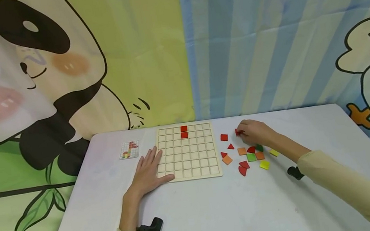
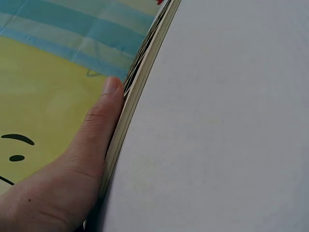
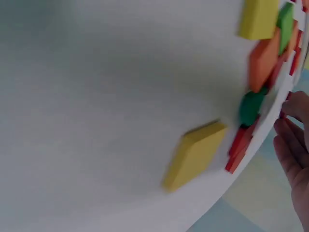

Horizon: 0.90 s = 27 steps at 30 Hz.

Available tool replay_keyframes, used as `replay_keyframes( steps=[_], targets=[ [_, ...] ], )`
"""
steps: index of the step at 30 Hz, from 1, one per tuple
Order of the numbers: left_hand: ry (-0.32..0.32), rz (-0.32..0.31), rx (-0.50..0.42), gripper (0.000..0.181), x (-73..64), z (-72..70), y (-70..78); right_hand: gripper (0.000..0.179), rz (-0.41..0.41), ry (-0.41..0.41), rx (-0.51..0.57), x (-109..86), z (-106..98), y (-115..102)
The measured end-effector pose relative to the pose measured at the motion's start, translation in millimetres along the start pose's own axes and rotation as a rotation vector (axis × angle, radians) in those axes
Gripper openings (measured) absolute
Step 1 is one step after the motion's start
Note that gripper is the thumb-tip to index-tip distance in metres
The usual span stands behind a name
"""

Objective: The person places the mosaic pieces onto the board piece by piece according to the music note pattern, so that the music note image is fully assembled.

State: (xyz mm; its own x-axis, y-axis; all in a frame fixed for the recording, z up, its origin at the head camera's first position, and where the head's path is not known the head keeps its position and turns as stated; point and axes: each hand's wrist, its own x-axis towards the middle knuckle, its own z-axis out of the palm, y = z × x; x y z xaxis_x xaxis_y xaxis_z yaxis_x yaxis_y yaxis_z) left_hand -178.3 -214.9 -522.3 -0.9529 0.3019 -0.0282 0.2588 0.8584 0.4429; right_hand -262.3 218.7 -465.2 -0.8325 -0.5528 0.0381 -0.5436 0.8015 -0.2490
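Note:
My left hand lies with fingers spread on the lower left of the wooden grid board. In the left wrist view its thumb runs along the board's edge. Two red square tiles sit one above the other in cells at the board's top. Right of the board, my right hand pinches a small red tile between thumb and fingers. The tile's full shape is hidden by the fingers. Under and beside that hand lie a red square and a green rounded tile.
Several loose tiles are spread right of the board, among them an orange square, a light green square, a yellow tile and a red quarter-round. A pattern card lies left of the board on the white table.

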Motion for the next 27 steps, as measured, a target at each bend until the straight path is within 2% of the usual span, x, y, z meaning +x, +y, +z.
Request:
replay_keyframes(
  steps=[3,5,10,15,20,27],
  targets=[
    [-0.004,-0.006,-0.007,0.112,-0.7,-0.7,0.3,0.024,0.022,0.035,0.06,18.6,-0.9,-14.6],
    [-0.008,-0.011,-0.016,0.112,-1.4,-1.0,0.7,0.024,0.007,0.043,0.105,33.1,0.2,-27.3],
    [-0.012,-0.017,-0.017,0.113,-1.6,-1.0,1.2,0.023,-0.103,0.007,0.149,70.3,11.9,-59.1],
    [-0.003,-0.009,-0.014,0.112,0.9,-1.4,2.4,0.023,-0.194,-0.007,0.103,98.9,25.2,-80.8],
    [-0.011,-0.012,-0.02,0.112,2.0,-2.0,2.9,0.023,-0.217,0.018,0.056,112.3,34.0,-88.6],
    [-0.012,-0.015,-0.007,0.113,-0.4,-2.7,1.1,0.021,-0.25,0.016,0.05,117.7,39.9,-95.7]
  ],
)
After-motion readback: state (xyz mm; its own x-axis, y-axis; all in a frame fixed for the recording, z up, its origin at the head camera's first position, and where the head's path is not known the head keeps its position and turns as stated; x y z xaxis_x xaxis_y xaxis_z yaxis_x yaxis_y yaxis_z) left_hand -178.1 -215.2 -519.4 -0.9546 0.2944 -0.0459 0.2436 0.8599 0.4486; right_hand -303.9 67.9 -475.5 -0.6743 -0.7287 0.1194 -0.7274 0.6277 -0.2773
